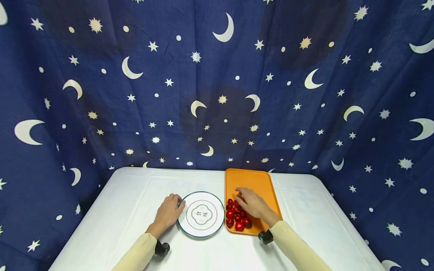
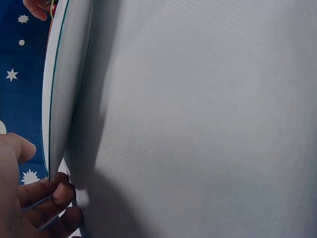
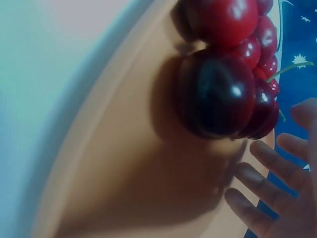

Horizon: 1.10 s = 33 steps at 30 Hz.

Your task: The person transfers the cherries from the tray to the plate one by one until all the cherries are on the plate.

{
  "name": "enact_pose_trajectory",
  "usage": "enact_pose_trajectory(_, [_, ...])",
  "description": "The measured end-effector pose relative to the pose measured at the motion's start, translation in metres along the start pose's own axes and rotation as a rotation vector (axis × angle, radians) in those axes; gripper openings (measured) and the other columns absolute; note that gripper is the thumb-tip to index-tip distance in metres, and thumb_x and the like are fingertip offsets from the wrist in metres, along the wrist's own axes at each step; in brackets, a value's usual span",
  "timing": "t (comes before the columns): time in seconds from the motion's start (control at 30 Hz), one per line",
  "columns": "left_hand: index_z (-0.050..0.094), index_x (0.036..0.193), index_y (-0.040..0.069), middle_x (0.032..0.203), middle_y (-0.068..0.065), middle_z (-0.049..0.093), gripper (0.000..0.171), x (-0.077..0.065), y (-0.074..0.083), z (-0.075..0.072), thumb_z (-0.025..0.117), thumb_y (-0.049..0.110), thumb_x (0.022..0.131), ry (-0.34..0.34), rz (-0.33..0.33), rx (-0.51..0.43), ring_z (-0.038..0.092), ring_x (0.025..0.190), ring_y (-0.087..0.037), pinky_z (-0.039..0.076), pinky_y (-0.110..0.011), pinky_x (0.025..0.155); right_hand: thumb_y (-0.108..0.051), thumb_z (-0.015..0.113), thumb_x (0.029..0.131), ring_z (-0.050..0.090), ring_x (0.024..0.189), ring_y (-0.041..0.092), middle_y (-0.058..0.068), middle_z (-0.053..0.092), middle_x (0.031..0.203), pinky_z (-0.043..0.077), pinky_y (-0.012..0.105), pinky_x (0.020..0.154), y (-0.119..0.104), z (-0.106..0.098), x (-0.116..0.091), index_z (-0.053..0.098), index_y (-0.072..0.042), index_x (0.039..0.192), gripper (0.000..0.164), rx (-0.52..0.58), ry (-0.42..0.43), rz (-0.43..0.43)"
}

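Note:
A round white plate (image 1: 200,227) with a green rim and a dark printed centre lies on the table. My left hand (image 1: 168,211) is at its left edge. In the left wrist view, the fingers (image 2: 47,206) bend loosely at the rim and the thumb stays apart above the plate (image 2: 67,89). To the right, red cherries (image 1: 239,226) are gathered in the near left part of an orange tray (image 1: 249,180). My right hand (image 1: 255,204) hovers over that tray, its fingers spread just beside the cherries (image 3: 215,94) and nothing between them.
A white cloth (image 1: 301,210) covers the table, and a dark blue curtain (image 1: 217,75) with moons and stars hangs behind it. The tray's raised rim (image 1: 276,194) stands close to the plate's right side. Green stems (image 3: 292,67) stick out among the fruit.

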<state>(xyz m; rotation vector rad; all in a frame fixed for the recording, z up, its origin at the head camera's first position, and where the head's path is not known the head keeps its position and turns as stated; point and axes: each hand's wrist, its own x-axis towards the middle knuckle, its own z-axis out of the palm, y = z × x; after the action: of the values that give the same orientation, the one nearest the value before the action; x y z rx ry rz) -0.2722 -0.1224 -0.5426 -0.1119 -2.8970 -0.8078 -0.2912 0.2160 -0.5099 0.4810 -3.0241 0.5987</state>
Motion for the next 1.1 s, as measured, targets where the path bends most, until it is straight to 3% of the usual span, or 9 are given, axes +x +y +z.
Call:
enact_pose_trajectory(0.3, [0.068, 0.104, 0.005, 0.088, -0.007, 0.07, 0.021, 0.0026, 0.0001, 0.0005, 0.056, 0.023, 0.101, 0.0, 0.02, -0.005, 0.059, 0.077, -0.019, 0.049, -0.039, 0.071, -0.034, 0.06, 0.103, 0.066, 0.112, 0.021, 0.001, 0.068, 0.12, 0.053, 0.053, 0.101, -0.0002, 0.0031, -0.0015, 0.058, -0.015, 0.138, 0.04, 0.0, -0.042, 0.007])
enact_pose_trajectory(0.7, [0.067, 0.101, 0.004, 0.081, -0.006, 0.067, 0.018, 0.0047, -0.0038, 0.0038, 0.054, 0.017, 0.1, -0.005, 0.036, 0.009, 0.056, 0.068, -0.016, 0.048, -0.035, 0.063, -0.032, 0.065, 0.1, 0.066, 0.12, 0.027, 0.008, 0.067, 0.133, 0.051, 0.054, 0.105, 0.0007, 0.005, -0.0008, 0.062, -0.013, 0.134, 0.039, -0.005, -0.08, -0.066])
enact_pose_trajectory(0.93, [0.066, 0.099, 0.006, 0.079, -0.005, 0.066, 0.016, 0.0049, -0.0048, 0.0067, 0.054, 0.018, 0.099, 0.013, 0.045, 0.012, 0.054, 0.07, -0.017, 0.045, -0.036, 0.065, -0.029, 0.066, 0.099, 0.067, 0.112, 0.025, 0.007, 0.068, 0.126, 0.053, 0.052, 0.102, 0.0017, 0.0038, -0.0024, 0.065, -0.012, 0.128, 0.034, -0.006, -0.072, -0.098])
enact_pose_trajectory(1.1, [0.066, 0.099, 0.008, 0.081, -0.004, 0.068, 0.016, 0.0051, -0.0045, 0.009, 0.054, 0.018, 0.1, 0.021, 0.04, 0.026, 0.055, 0.073, -0.017, 0.044, -0.038, 0.068, -0.022, 0.066, 0.099, 0.066, 0.102, 0.023, 0.007, 0.068, 0.114, 0.055, 0.049, 0.099, 0.0041, 0.0028, -0.0021, 0.069, -0.01, 0.119, 0.024, 0.001, -0.05, -0.174])
